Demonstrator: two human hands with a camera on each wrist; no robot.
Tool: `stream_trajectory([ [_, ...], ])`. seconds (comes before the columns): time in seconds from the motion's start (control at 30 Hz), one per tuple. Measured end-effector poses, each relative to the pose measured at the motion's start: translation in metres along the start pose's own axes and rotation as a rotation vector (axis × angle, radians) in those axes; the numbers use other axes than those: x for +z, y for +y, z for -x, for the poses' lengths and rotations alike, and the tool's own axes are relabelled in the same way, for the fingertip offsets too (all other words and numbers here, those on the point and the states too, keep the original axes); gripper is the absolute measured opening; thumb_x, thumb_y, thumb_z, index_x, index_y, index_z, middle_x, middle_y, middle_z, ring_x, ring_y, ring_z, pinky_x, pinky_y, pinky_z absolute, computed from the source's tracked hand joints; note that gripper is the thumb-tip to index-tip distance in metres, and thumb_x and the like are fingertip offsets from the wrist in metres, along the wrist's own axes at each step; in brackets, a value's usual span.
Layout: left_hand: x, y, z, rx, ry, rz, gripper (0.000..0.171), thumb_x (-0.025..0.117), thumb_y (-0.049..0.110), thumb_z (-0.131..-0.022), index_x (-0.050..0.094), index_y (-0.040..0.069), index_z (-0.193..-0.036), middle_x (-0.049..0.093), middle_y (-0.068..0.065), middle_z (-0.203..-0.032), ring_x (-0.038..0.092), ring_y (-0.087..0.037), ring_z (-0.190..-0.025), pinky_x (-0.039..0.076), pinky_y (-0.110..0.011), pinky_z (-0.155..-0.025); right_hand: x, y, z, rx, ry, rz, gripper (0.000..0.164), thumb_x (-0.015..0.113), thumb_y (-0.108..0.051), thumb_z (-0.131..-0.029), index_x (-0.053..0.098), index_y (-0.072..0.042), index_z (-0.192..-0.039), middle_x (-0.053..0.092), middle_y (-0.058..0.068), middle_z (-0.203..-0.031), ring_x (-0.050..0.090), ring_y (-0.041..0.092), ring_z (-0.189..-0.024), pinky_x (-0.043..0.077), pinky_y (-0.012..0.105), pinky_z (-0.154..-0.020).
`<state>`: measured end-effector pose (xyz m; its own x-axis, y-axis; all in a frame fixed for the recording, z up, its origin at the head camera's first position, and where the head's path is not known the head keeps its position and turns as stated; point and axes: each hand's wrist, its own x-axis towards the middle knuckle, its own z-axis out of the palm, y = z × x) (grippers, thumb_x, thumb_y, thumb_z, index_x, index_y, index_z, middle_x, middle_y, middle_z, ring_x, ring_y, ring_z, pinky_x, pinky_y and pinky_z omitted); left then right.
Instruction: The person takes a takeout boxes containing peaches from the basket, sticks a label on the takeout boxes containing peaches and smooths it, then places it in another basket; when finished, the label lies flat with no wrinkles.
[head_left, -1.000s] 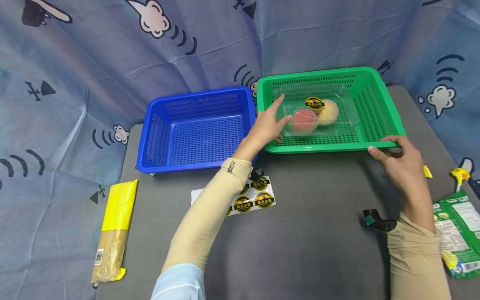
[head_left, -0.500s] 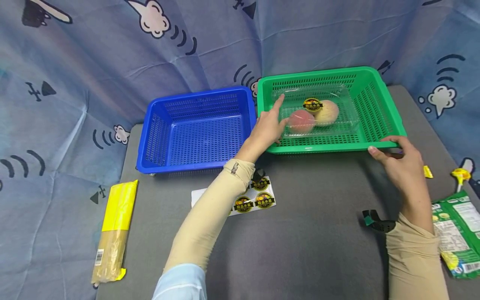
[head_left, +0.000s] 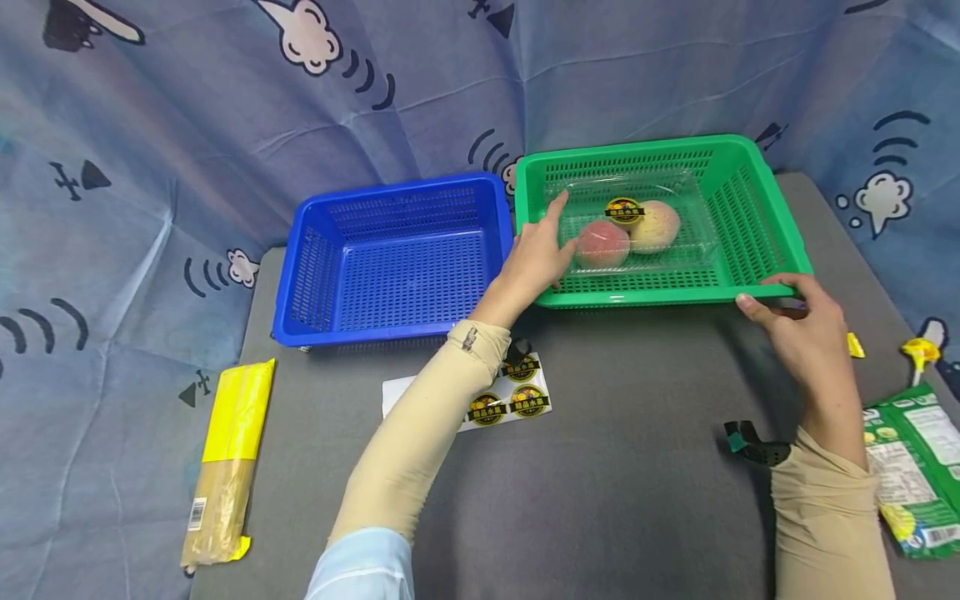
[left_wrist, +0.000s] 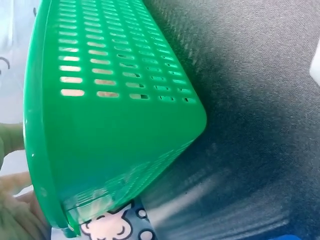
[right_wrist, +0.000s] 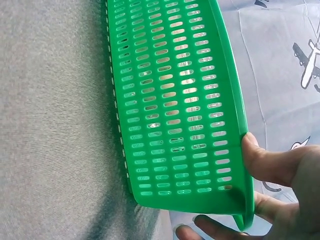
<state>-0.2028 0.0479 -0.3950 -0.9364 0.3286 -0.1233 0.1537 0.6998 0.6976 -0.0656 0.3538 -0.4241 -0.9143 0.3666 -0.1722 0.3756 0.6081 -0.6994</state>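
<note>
In the green basket [head_left: 637,297], a clear plastic fruit box [head_left: 686,250] holds a pinkish peach [head_left: 602,244] and a paler, yellowish round fruit [head_left: 658,227]. A round black-and-gold sticker [head_left: 624,210] is on its lid. My left hand [head_left: 534,254] reaches over the basket's left rim, index finger and thumb extended at the box's left end; whether they touch the box is unclear. My right hand [head_left: 810,333] grips the near right corner, its thumb [right_wrist: 252,142] on the rim and fingers around the end.
Left of the green basket stands a blue basket [head_left: 393,335]. A sticker sheet [head_left: 528,400] lies partly under my left forearm. A yellow-and-brown packet [head_left: 228,467] is at the left, a green packet [head_left: 918,467] and yellow lollipop [head_left: 921,348] at the right. A curtain hangs behind.
The pinkish peach and the sticker have shifted slightly left. My left hand has edged right a little. My right hand keeps its grip on the basket corner.
</note>
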Motion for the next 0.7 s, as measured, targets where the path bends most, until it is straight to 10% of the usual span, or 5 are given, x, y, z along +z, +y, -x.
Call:
stream_trajectory([
  [0.17, 0.004, -0.003, 0.008, 0.089, 0.098, -0.058, 0.073, 0.064, 0.018, -0.106, 0.026, 0.015, -0.168, 0.044, 0.001, -0.059, 0.043, -0.012, -0.042, 0.036, -0.023, -0.041, 0.001, -0.001, -0.001, 0.002, -0.011, 0.003, 0.055, 0.063, -0.05, -0.103, 0.051, -0.017, -0.145, 0.052, 0.013, -0.136, 0.044, -0.004, -0.091, 0.041, 0.024, -0.07],
  [0.33, 0.005, -0.005, 0.017, 0.155, 0.168, -0.032, 0.067, 0.064, 0.017, -0.105, 0.034, 0.014, -0.165, 0.058, -0.006, -0.078, 0.049, -0.011, -0.051, 0.039, -0.023, -0.044, 0.0, -0.002, -0.001, -0.002, -0.018, 0.035, 0.062, 0.06, -0.048, -0.105, 0.047, -0.008, -0.15, 0.044, 0.03, -0.149, 0.051, 0.022, -0.107, 0.039, 0.034, -0.075],
  [0.5, -0.003, -0.013, 0.026, 0.209, 0.268, 0.015, 0.055, 0.065, 0.016, -0.104, 0.047, 0.015, -0.156, 0.071, -0.016, -0.126, 0.072, -0.017, -0.09, 0.055, -0.026, -0.063, -0.001, -0.005, -0.001, -0.018, -0.01, 0.094, 0.065, 0.057, -0.046, -0.107, 0.044, 0.0, -0.152, 0.029, 0.039, -0.154, 0.041, 0.048, -0.12, 0.036, 0.052, -0.081],
  [0.7, -0.022, -0.032, 0.038, 0.215, 0.398, -0.049, 0.049, 0.068, 0.02, -0.102, 0.057, 0.015, -0.149, 0.068, -0.011, -0.143, 0.063, -0.028, -0.125, 0.054, -0.042, -0.099, -0.005, -0.013, 0.001, 0.012, -0.013, 0.072, 0.073, 0.056, -0.044, -0.107, 0.032, 0.001, -0.161, 0.001, 0.031, -0.172, 0.001, 0.055, -0.154, 0.016, 0.081, -0.115],
])
